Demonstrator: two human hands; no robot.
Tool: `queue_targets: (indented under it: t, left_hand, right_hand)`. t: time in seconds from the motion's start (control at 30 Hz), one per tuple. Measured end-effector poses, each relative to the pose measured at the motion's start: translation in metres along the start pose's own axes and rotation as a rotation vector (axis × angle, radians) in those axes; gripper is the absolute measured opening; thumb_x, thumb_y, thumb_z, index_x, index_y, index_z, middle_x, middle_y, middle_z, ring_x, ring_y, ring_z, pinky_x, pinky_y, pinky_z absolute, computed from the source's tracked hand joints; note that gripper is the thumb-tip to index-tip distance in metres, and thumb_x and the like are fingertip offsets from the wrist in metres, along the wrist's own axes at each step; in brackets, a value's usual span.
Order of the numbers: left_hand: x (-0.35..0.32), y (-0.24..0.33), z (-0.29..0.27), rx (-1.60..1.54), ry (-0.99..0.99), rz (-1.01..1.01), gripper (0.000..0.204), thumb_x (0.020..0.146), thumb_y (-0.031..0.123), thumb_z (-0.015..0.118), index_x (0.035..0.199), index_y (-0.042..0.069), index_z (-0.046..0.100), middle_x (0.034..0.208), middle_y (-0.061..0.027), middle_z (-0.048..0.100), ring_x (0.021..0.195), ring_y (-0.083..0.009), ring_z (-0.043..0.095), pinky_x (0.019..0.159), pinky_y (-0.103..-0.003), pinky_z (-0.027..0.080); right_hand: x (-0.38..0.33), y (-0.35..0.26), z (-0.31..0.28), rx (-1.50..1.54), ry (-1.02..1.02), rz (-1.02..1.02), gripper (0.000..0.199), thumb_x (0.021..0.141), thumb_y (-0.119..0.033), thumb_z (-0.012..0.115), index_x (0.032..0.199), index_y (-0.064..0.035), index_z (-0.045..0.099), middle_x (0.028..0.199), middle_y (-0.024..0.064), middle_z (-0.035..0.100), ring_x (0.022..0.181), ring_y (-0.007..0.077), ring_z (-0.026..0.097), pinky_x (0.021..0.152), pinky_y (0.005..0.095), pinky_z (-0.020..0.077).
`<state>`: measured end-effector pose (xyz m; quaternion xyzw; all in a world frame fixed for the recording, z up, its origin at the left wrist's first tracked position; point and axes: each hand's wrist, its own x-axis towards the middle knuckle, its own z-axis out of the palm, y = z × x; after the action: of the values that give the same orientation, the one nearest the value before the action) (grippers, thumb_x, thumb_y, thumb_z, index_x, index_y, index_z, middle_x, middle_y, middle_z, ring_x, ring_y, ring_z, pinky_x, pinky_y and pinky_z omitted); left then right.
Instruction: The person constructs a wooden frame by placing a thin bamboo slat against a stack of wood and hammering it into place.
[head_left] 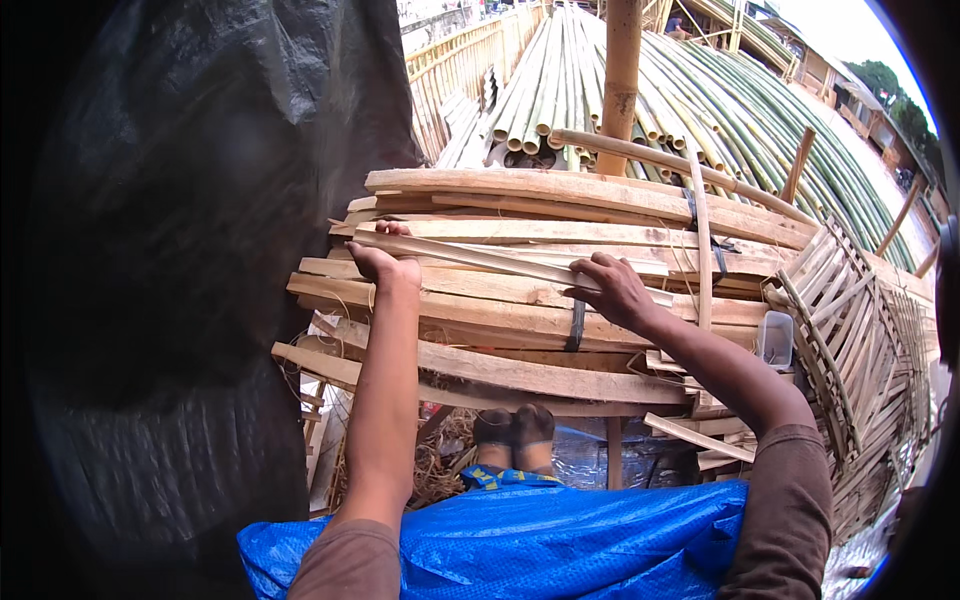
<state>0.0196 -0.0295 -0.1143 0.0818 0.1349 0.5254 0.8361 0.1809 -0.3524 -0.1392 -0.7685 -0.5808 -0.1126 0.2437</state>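
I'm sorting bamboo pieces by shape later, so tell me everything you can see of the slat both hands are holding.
The slat is a long, thin, flat strip of pale split bamboo, lying nearly level and slanting slightly down to the right atop a stack of similar strips. The left hand grips its left end; the right hand presses on it further along. Its surface looks dry and rough.

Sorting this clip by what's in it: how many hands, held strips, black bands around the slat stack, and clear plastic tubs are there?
Hands: 2, left hand and right hand
Bamboo strip held: 1
Black bands: 2
Clear tub: 1
Total: 6
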Motion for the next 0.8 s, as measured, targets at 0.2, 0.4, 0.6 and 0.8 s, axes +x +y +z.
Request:
queue_targets:
  t: [0.2,0.4,0.6,0.8]
  left_hand:
    - [-0.007,0.005,0.012,0.074,0.126,-0.031,0.073,0.094,0.076,0.014,0.062,0.012,0.032,0.054,0.0007,0.032,0.048,-0.0140,0.028,0.049,-0.026,0.031]
    - [-0.026,0.007,0.034,0.127,0.202,0.081,0.051,0.097,0.053,0.029,0.065,0.015,0.032,0.053,0.0018,0.029,0.043,-0.0129,0.021,0.044,-0.025,0.024]
    - [0.019,0.034,0.002,0.079,0.110,0.032,0.042,0.096,0.038,0.030,0.064,0.013,0.039,0.052,0.0019,0.029,0.045,-0.0118,0.023,0.045,-0.025,0.027]
    - [0.044,0.048,-0.021,0.000,0.044,-0.026,0.035,0.093,0.031,0.031,0.065,0.014,0.041,0.053,0.0028,0.034,0.046,-0.0111,0.033,0.046,-0.025,0.032]
  right_hand:
    - [-0.004,0.008,0.007,0.004,0.057,-0.016,0.035,0.087,-0.040,0.070,0.112,-0.0172,0.064,0.090,0.0079,0.056,0.088,0.0263,0.058,0.077,0.0394,0.0448]
    - [-0.015,0.024,-0.010,-0.212,0.113,0.072,0.057,0.077,-0.045,0.078,0.119,-0.0129,0.056,0.115,0.0091,0.056,0.109,0.0291,0.052,0.092,0.0444,0.0402]
    - [-0.021,0.053,-0.028,-0.300,-0.002,0.180,0.079,0.072,-0.051,0.080,0.135,-0.0145,0.049,0.130,0.0154,0.052,0.124,0.0343,0.047,0.106,0.0520,0.0343]
    - [-0.019,0.077,-0.046,-0.142,-0.347,0.304,0.046,0.073,-0.046,0.081,0.092,-0.0056,0.070,0.076,0.0177,0.068,0.077,0.0384,0.067,0.070,0.0470,0.0522]
